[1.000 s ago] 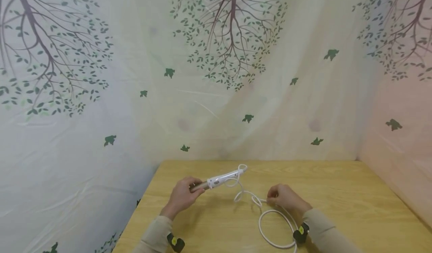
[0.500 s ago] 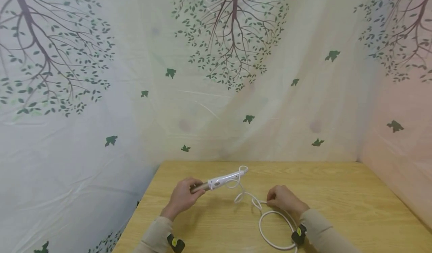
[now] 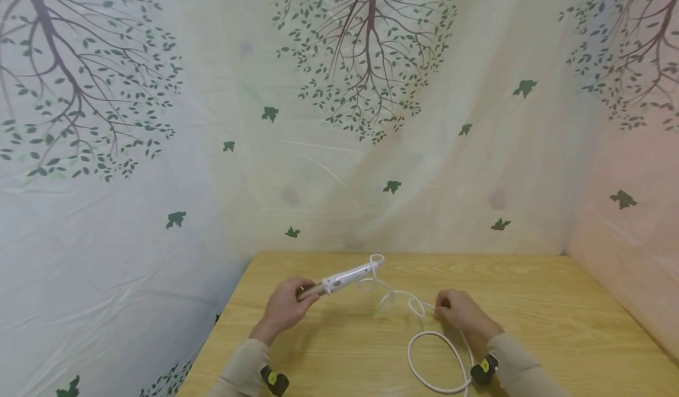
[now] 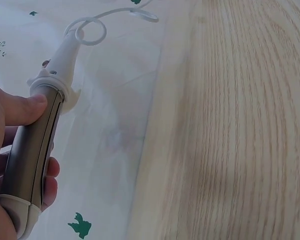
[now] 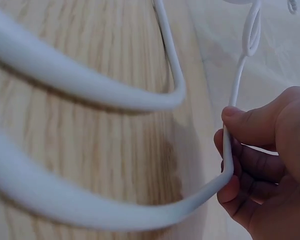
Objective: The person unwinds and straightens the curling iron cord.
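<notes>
My left hand (image 3: pixel 286 305) grips a curling iron (image 3: pixel 347 278) by its gold-brown barrel (image 4: pixel 32 140), thumb along one side and fingers wrapped underneath. The white handle (image 4: pixel 62 62) points up and away to the right, above the table. From its end a white cord (image 3: pixel 408 294) runs off in loose coils toward my right hand (image 3: pixel 467 314). There the thumb and fingers pinch the cord (image 5: pixel 229 150), which bends sharply below the fingertips.
More of the cord lies in a wide loop on the wooden table (image 3: pixel 557 308), left of my right wrist and partly beneath it. A pale curtain (image 3: pixel 339 208) printed with trees and birds hangs behind the table and along both sides.
My right hand has moved right and slightly away from me, drawing the coils between the hands wider apart. The handle end of the curling iron has shifted slightly left and up.
</notes>
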Motion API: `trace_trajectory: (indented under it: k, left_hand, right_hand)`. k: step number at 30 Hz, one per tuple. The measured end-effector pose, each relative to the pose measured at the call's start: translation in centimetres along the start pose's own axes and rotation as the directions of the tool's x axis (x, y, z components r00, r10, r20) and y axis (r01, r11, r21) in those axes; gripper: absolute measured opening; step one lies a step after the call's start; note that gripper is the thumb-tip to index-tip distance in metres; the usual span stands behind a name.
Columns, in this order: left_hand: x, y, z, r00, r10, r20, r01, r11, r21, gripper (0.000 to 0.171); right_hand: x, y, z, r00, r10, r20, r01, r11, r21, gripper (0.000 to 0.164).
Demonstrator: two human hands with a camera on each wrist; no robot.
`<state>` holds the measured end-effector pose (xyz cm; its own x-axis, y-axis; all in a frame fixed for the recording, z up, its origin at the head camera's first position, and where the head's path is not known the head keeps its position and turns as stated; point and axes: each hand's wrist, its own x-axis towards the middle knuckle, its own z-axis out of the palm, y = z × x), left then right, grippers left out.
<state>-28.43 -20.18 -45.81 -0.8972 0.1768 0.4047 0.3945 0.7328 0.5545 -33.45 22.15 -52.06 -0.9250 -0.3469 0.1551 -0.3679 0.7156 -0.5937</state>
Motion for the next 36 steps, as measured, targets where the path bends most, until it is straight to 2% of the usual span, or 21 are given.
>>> trace_trajectory:
  k: [6, 12, 17, 23, 30, 36]
  left_hand:
    - [0.2, 0.2, -0.2, 1.000, -0.013, -0.014, 0.013, 1.000, -0.004, 0.024]
    - [0.3, 0.3, -0.5, 0.999, -0.025, -0.040, 0.025, 1.000, 0.011, 0.023]
    - [0.3, 0.3, -0.6, 0.998, -0.030, -0.054, 0.030, 1.000, 0.000, 0.023]
    - [0.2, 0.1, -0.6, 0.996, -0.030, -0.081, 0.029, 1.000, -0.012, 0.024]
    - [0.2, -0.3, -0.8, 0.993, -0.052, -0.107, 0.051, 0.999, -0.014, 0.026]
    - [0.1, -0.6, -1.4, 0.988, -0.079, -0.135, 0.084, 0.996, 0.036, 0.027]
  right_hand:
    - [-0.8, 0.7, -1.4, 0.996, 0.043, -0.077, -0.041, 0.999, 0.029, 0.011]
    - [-1.4, 1.1, -2.4, 0.984, 0.052, -0.170, -0.053, 0.999, -0.003, 0.009]
    - [-1.9, 1.1, -3.1, 0.975, 0.074, -0.210, -0.075, 0.997, 0.004, 0.006]
    - [-2.3, 1.2, -3.7, 0.955, 0.111, -0.275, -0.111, 0.994, 0.016, 0.005]
    - [-2.4, 1.4, -4.2, 0.934, 0.111, -0.340, -0.113, 0.994, 0.014, 0.005]
    - [-3.1, 1.8, -5.0, 0.911, 0.122, -0.393, -0.129, 0.992, 0.010, 0.008]
